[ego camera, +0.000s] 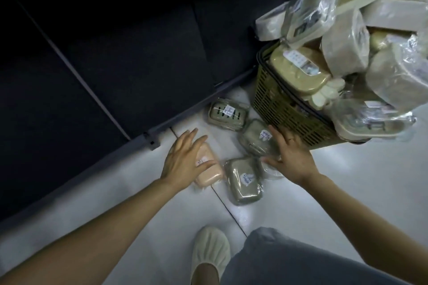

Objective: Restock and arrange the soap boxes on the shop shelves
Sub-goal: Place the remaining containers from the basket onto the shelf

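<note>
Hands reach down: left hand (185, 157), fingers spread, rests on pink plastic-wrapped soap box (208, 172); right hand (290, 157), fingers loose, holding nothing, touches grey-green wrapped soap box (256, 137).

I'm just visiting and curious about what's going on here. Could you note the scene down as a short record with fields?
place: pale tiled floor beside dark shop shelves
left hand: open, reaching onto the pink soap box
right hand: open, fingers spread over a green soap box
other loose boxes: two green ones, near and far
stock: olive basket heaped with wrapped boxes
</note>
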